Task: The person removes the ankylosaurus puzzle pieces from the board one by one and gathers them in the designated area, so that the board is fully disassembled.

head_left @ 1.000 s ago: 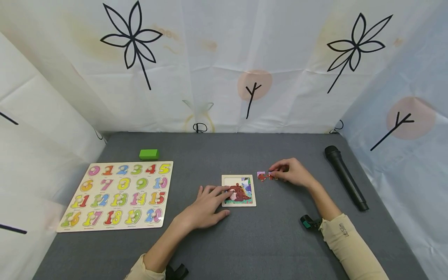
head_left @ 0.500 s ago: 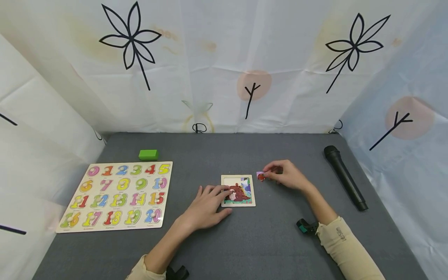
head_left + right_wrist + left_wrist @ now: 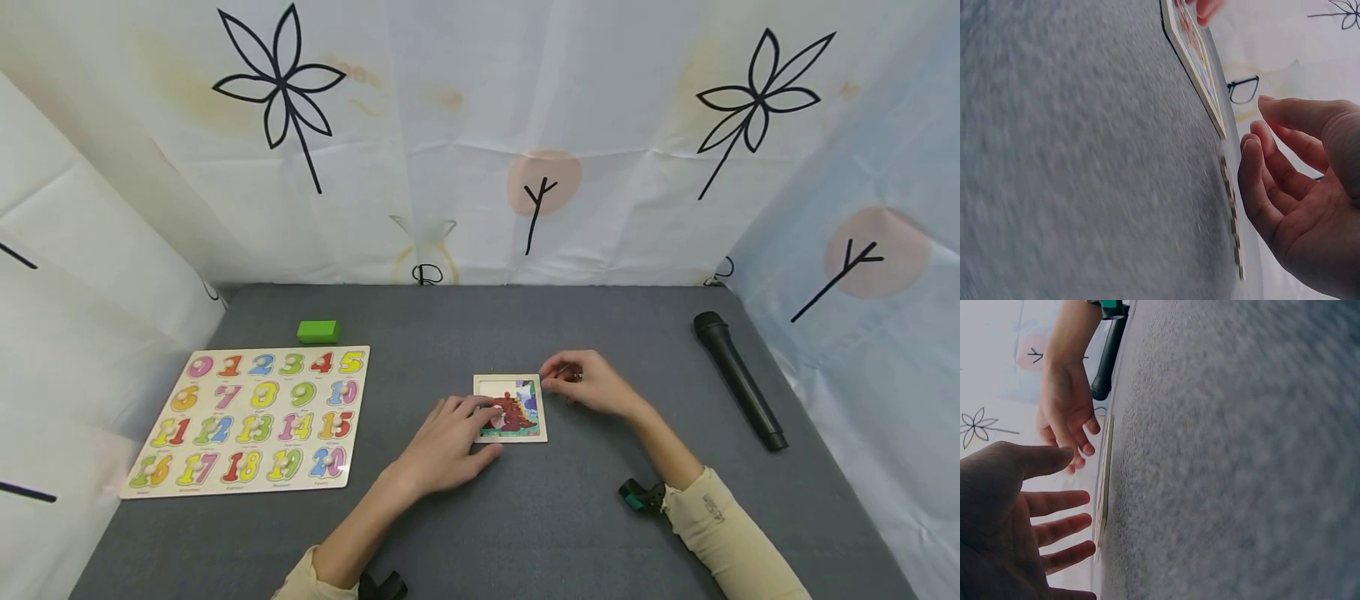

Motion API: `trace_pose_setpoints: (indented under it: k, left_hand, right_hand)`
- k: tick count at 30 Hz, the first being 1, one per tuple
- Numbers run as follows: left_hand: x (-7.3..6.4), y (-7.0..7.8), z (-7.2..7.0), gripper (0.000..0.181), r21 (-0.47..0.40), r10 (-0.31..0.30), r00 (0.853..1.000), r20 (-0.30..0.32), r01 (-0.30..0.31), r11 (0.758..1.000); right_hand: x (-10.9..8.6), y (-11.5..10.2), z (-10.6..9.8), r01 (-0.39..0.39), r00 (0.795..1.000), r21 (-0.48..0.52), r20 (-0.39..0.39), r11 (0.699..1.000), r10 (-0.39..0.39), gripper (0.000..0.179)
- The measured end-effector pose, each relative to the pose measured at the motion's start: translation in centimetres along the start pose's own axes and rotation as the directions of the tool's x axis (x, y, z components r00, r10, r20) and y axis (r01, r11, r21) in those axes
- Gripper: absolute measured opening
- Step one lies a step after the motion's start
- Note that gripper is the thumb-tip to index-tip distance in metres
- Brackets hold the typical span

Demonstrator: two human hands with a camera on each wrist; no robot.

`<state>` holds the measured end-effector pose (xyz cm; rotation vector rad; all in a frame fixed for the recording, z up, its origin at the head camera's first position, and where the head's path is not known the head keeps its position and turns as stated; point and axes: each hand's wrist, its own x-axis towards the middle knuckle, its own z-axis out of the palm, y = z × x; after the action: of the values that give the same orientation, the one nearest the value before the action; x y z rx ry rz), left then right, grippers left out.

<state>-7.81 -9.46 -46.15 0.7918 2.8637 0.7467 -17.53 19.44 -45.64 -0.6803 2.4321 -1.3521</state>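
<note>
Both sleeves (image 3: 731, 533) are cut off by the bottom edge in the head view, and past them the left hand (image 3: 450, 446) lies spread, its fingers nearly straight and reaching over the left side of a small puzzle (image 3: 517, 412); it has hold of nothing, and how firmly the fingers press cannot be told. A number board (image 3: 225, 412) lies well apart on the left. The puzzle lies flat on the grey table (image 3: 555, 517), between the two hands: a pale, squarish frame (image 3: 543, 425) round a reddish-brown, spiky-backed creature, with teal along the bottom, purple and blue on the right, and plain cream at the upper left. The fingers cover part of the picture's left side; the left wrist view gives only the puzzle's thin edge, and the right wrist view shows it at a slant, cut off at the top. The right hand (image 3: 587, 383) is by the puzzle's far right corner, fingers loosely bent, a gap between thumb and fingertips and nothing visible in it. A row of loose pieces (image 3: 1234, 222) lies on the table beside the puzzle, seen edge-on in the right wrist view, so their pictures cannot be made out; from the head the right hand hides them. Farther off lie a black microphone (image 3: 741, 379) and a green block (image 3: 318, 332).
</note>
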Motion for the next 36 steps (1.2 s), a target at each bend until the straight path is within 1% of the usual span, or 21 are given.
trace_pose_setpoints:
  k: [4,6,9,12,15,17,20,25,31,36]
  left_hand:
    - [0.2,0.3,0.0,0.047,0.001,0.042,0.999,-0.007,-0.042,0.999]
    - [0.4,0.4,0.1,0.049,-0.004,0.065,0.998,-0.003,-0.065,0.998]
    - [0.7,0.5,0.2,0.052,-0.009,0.088,0.996,0.019,-0.088,0.996]
    - [1.1,0.7,0.3,0.056,-0.039,0.099,0.993,0.056,-0.097,0.994]
    - [1.4,0.8,0.5,0.059,-0.064,0.111,0.990,0.084,-0.106,0.992]
    - [1.5,0.8,0.7,0.062,-0.065,0.118,0.988,0.095,-0.112,0.992]
    - [1.7,1.0,0.9,0.066,-0.038,0.118,0.987,0.112,-0.114,0.993]
    - [1.8,1.1,1.1,0.068,0.005,0.092,0.986,0.136,-0.094,0.996]
    - [1.8,1.1,1.1,0.068,0.008,0.087,0.985,0.151,-0.089,0.996]
    - [1.9,0.8,1.2,0.068,-0.002,0.091,0.984,0.154,-0.092,0.996]
  right_hand:
    - [0.4,-0.2,0.8,0.016,1.000,0.007,0.024,1.000,-0.016,0.019]
    - [0.5,-0.4,1.1,0.032,0.999,-0.005,0.038,0.999,-0.032,0.018]
    - [0.8,-0.6,1.5,0.064,0.997,-0.040,0.052,0.997,-0.062,0.018]
    - [1.3,-0.8,2.0,0.089,0.995,-0.084,0.061,0.992,-0.084,0.018]
    - [1.8,-0.9,2.3,0.087,0.995,-0.128,0.068,0.988,-0.079,0.017]
    - [2.1,-0.9,2.4,0.082,0.995,-0.155,0.075,0.985,-0.071,0.016]
    - [2.5,-1.0,2.5,0.081,0.993,-0.193,0.095,0.978,-0.064,0.014]
    - [3.0,-1.1,2.3,0.096,0.988,-0.225,0.139,0.970,-0.065,0.009]
    - [3.6,-1.0,1.8,0.113,0.978,-0.236,0.200,0.965,-0.066,0.008]
    - [3.7,-1.0,1.7,0.132,0.970,-0.240,0.229,0.962,-0.076,0.007]
